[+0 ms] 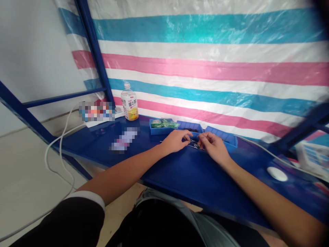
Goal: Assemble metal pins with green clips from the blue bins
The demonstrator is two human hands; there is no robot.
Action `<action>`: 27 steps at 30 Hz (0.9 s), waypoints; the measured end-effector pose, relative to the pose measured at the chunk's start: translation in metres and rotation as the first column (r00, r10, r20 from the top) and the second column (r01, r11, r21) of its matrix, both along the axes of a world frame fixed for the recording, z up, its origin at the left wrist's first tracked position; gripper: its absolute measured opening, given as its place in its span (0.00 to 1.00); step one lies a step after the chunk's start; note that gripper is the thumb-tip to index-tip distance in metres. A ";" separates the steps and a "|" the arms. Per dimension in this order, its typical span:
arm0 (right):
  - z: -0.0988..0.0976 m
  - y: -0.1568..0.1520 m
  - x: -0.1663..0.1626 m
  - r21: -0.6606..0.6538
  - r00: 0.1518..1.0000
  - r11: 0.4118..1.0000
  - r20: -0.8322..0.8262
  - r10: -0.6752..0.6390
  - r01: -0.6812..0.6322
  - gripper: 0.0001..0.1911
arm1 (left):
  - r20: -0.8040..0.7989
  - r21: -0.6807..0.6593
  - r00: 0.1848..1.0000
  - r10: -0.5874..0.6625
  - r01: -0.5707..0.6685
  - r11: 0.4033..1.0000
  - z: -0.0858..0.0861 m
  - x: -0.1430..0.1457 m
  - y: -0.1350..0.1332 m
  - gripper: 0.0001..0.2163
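Several thin metal pins or rods (194, 145), some with dark parts, lie in a loose heap on the blue tabletop (180, 171). My left hand (177, 140) is at the heap's left side, fingers bent and drawn together; what they hold, if anything, is too small to make out. From the right, my right hand (214, 144) reaches in with thumb and fingers pinched, their tips partly hidden. Just behind the hands stand a blue bin (159, 130) of green packets (164, 123), a second blue bin (183, 125) with small dark pieces, and a third blue bin (230, 139).
A drink bottle (130, 104) stands at the back left, near a white power strip (101, 120) with cables. A round white object (277, 174) lies at right, close to a white cable (267, 150). Blue metal posts (96, 51) and a striped plastic sheet (205, 72) bound the back.
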State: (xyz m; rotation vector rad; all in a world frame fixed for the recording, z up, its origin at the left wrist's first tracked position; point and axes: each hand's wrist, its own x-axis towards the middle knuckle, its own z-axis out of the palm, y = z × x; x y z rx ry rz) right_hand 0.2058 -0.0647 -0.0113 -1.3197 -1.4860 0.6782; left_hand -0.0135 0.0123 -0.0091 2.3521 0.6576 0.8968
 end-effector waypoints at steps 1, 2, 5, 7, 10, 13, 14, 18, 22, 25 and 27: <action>0.000 -0.001 0.000 0.041 0.998 0.999 0.055 -0.020 0.018 0.23 | 0.046 -0.034 0.999 -0.002 0.004 0.999 0.000 0.001 0.000 0.16; 0.001 -0.001 0.000 0.089 0.992 0.995 0.118 -0.048 0.038 0.21 | 0.082 -0.065 0.997 -0.003 0.008 0.998 -0.001 0.001 0.000 0.15; 0.004 -0.004 -0.002 0.245 0.945 0.970 0.313 -0.094 0.015 0.15 | 0.119 -0.137 0.993 -0.001 0.018 0.990 0.000 0.002 -0.001 0.15; 0.004 -0.005 -0.003 0.290 0.916 0.956 0.396 -0.071 -0.051 0.10 | 0.132 -0.168 0.991 -0.005 0.027 0.985 0.002 0.002 -0.001 0.15; 0.003 -0.004 -0.003 0.271 0.898 0.957 0.440 -0.028 -0.103 0.06 | 0.175 -0.200 0.985 -0.011 0.046 0.979 0.005 0.002 -0.003 0.16; 0.001 -0.004 -0.003 0.245 0.894 0.965 0.447 -0.025 -0.096 0.05 | 0.216 -0.236 0.976 -0.009 0.061 0.970 0.007 0.003 -0.005 0.16; 0.000 -0.004 -0.003 0.238 0.895 0.967 0.445 -0.026 -0.090 0.04 | 0.224 -0.248 0.974 -0.010 0.067 0.967 0.007 0.003 -0.006 0.16; 0.002 -0.005 -0.007 0.203 0.916 0.976 0.402 -0.007 -0.081 0.05 | 0.256 -0.297 0.966 -0.029 0.107 0.949 0.008 0.005 -0.010 0.17; 0.002 -0.006 -0.006 0.197 0.927 0.976 0.374 0.013 -0.093 0.18 | 0.241 -0.251 0.970 0.015 0.047 0.967 0.012 0.004 -0.013 0.14; 0.003 -0.006 -0.002 0.241 0.932 0.970 0.359 -0.056 -0.035 0.16 | 0.176 -0.226 0.983 0.053 -0.012 0.974 0.011 0.003 -0.013 0.14; 0.003 -0.006 0.001 0.246 0.936 0.969 0.335 -0.109 0.024 0.11 | 0.126 -0.260 0.992 0.016 0.017 0.966 0.009 0.003 -0.013 0.16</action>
